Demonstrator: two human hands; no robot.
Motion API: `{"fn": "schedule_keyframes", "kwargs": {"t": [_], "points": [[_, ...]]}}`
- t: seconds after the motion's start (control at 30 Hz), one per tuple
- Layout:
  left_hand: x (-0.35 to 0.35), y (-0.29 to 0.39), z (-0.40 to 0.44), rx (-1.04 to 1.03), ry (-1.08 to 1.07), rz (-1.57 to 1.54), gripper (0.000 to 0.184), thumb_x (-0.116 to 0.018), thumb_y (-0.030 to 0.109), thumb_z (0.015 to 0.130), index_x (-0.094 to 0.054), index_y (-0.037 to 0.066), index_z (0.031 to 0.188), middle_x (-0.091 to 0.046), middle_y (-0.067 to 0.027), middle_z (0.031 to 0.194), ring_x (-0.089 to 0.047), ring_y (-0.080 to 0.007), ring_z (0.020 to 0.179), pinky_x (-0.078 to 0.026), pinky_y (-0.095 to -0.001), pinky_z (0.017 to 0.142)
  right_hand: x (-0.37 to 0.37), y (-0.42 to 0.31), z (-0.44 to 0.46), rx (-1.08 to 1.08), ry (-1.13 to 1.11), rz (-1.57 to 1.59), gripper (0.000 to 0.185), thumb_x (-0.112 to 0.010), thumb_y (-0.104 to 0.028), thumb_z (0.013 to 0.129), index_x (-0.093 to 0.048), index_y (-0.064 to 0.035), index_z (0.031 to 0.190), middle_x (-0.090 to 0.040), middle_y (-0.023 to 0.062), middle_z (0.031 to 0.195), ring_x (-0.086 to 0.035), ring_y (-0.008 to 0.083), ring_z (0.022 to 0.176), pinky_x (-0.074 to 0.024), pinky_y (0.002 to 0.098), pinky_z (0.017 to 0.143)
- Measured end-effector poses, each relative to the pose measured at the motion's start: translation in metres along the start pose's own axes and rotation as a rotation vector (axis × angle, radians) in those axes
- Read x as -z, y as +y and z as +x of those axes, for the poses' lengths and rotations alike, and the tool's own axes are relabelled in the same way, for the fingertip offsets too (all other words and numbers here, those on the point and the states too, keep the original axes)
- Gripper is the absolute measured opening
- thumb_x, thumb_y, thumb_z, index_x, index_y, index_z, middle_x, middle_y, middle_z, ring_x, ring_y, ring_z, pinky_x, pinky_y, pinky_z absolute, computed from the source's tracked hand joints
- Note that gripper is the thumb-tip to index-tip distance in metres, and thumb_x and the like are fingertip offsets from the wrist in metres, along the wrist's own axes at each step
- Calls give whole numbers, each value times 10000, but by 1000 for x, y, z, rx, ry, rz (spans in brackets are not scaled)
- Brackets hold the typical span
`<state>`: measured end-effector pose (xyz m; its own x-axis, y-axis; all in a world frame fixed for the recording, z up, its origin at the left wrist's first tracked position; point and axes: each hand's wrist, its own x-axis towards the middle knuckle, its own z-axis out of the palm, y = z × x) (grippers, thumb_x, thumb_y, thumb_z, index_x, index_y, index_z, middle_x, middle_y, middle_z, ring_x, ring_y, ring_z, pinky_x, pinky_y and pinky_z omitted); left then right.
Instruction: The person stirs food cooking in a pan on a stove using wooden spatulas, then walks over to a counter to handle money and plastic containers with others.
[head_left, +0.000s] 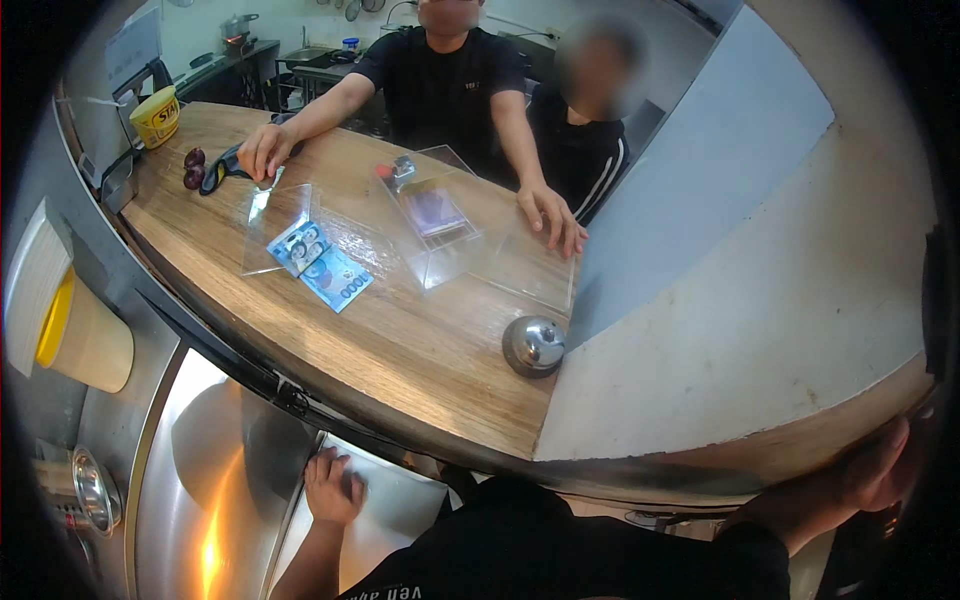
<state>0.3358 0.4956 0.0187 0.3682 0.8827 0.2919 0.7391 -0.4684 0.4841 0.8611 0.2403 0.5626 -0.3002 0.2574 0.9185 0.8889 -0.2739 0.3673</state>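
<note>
My left hand (333, 487) rests, fingers spread, on the edge of a stainless-steel surface (385, 500) below the counter. At the far right my right hand (880, 465) is beside the wall, its thumb raised; the dark image border hides most of its fingers. Neither hand touches the things on the wooden counter (440, 355). There lie blue banknotes (320, 265) marked 1000, partly over a clear plastic stand (262, 245). A second clear stand (430, 265) with a purple print is farther right. A silver call bell (535, 345) sits near the right corner.
Across the counter, one person's hand (265, 150) is by a dark strap-like object (222, 170), another hand (550, 215) lies on the counter, and a second person (580, 140) stands behind. Red onions (194, 168), a yellow tub (155, 118) and a cream container (95, 340) are at left.
</note>
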Motion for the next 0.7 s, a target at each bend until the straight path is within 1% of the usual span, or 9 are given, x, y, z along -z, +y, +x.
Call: {"fn": "schedule_keyframes", "kwargs": {"t": [0.1, 0.2, 0.27, 0.33, 0.4, 0.7], "points": [[-4, -2, -1, 6, 16, -21, 398, -726, 225, 849, -691, 82, 1219, -645, -214, 1378, -592, -475, 1265, -457, -614, 1093, 2, 3, 0, 5, -6, 13, 549, -614, -235, 1137, -577, 179, 1496, -659, 312, 1486, -644, 377, 1366, -486, 444, 1187], [-5, -3, -1, 3, 22, -20, 399, -728, 221, 849, -691, 81, 1221, -645, -216, 1377, -593, -475, 1264, -456, -612, 1094, 1, 2, 3, 3, -21, 37, 547, -614, -230, 1137, -576, 181, 1496, -657, 314, 1488, -644, 379, 1369, -484, 444, 1189], [-5, -2, -2, 2, 25, -25, 400, -728, 223, 849, -691, 81, 1222, -645, -217, 1372, -594, -475, 1261, -457, -613, 1093, -6, -7, 5, -4, 29, 71, 545, -617, -229, 1135, -580, 179, 1494, -657, 311, 1489, -644, 376, 1367, -485, 445, 1187], [-4, -1, -1, 1, 31, -33, 401, -728, 224, 849, -691, 80, 1222, -646, -218, 1367, -595, -475, 1257, -457, -614, 1091, -5, -5, 3, 2, 24, 42, 545, -616, -236, 1134, -586, 176, 1490, -661, 309, 1485, -647, 374, 1362, -490, 444, 1181], [0, 2, 1, 15, -7, 5, 386, -720, 249, 870, -682, 98, 1223, -645, -195, 1355, -603, -456, 1245, -472, -594, 1090, -6, -7, 3, 9, 32, 15, 545, -616, -243, 1134, -592, 172, 1486, -665, 308, 1480, -650, 372, 1356, -494, 444, 1176], [-3, -1, 0, 25, 3, -5, 373, -716, 242, 871, -683, 101, 1215, -642, -197, 1370, -593, -453, 1260, -468, -588, 1094, -7, -14, 2, 4, 47, -35, 549, -614, -276, 1129, -621, 155, 1468, -682, 301, 1460, -665, 365, 1329, -514, 442, 1149]]}}
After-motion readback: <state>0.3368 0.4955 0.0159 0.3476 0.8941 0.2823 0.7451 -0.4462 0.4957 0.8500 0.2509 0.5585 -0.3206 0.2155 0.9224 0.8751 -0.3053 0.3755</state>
